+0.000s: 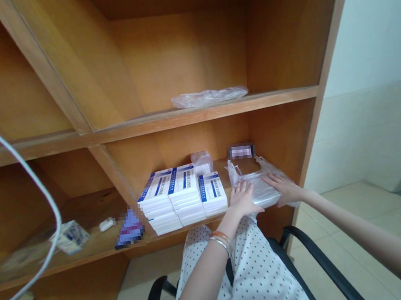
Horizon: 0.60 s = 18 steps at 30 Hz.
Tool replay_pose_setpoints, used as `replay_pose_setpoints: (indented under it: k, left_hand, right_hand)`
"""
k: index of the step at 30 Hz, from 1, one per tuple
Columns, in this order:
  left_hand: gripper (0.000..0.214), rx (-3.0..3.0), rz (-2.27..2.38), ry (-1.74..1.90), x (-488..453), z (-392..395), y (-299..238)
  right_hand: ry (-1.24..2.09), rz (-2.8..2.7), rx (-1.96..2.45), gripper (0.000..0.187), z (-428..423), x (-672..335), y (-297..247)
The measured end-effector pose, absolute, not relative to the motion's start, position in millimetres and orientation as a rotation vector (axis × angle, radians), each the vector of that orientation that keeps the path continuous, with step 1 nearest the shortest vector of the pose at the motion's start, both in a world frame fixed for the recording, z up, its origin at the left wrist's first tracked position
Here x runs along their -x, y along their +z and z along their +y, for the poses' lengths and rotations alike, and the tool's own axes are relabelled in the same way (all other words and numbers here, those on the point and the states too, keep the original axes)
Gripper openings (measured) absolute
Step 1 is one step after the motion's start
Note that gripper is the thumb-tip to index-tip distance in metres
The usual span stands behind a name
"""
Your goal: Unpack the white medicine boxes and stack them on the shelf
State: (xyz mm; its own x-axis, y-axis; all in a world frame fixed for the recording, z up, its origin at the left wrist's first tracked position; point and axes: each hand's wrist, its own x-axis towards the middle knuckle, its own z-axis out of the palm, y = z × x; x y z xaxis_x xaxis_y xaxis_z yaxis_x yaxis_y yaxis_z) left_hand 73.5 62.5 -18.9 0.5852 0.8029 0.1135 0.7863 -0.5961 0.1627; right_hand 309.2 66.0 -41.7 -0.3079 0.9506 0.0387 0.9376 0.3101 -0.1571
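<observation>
A clear plastic bag (261, 189) lies at the right end of the lower shelf, its loose handles toward the back. What is inside it I cannot make out. My left hand (242, 200) rests on the bag's left side with fingers spread. On the opposite side my right hand (283, 188) lies with fingers stretched over the plastic. Left of the bag stand stacks of white and blue boxes (184, 182), and a shorter stack (212, 189) is nearest to my left hand.
A crumpled plastic bag (209, 96) lies on the upper shelf (140, 124). In the left compartment are a small carton (72, 237), a white object (107, 224) and a purple packet (132, 228). A white cable (34, 177) hangs at left. Chair armrests (319, 257) flank my legs.
</observation>
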Motion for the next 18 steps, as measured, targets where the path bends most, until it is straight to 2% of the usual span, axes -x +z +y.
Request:
replay_pose_setpoints:
  k: [4,7,10,13,15,18]
  left_hand:
    - [0.097,-2.689,1.348,0.386,-70.2,59.1,-15.6]
    - [0.082,-2.581,1.423,0.539,-70.3,56.8,-13.7]
    - [0.075,-2.359,1.537,0.794,-71.3,58.5,-12.6]
    - [0.074,-2.116,1.628,1.05,-72.4,63.5,-13.0]
    - [0.074,-2.006,1.669,1.137,-73.1,67.0,-14.3]
    - [0.08,-1.96,1.683,1.244,-73.3,70.2,-17.9]
  right_hand:
    - [0.362,-2.473,1.814,0.131,70.3,-313.7,-27.0]
    - [0.655,-2.448,1.851,0.124,75.4,-313.3,-1.1]
    - [0.866,-2.406,1.648,0.101,82.0,-295.4,32.2]
    - [0.895,-2.38,1.316,0.065,91.6,-251.0,62.4]
    - [0.838,-2.395,1.224,0.051,102.0,-210.8,78.3]
    - [0.582,-2.289,1.26,0.027,125.5,-150.6,96.3]
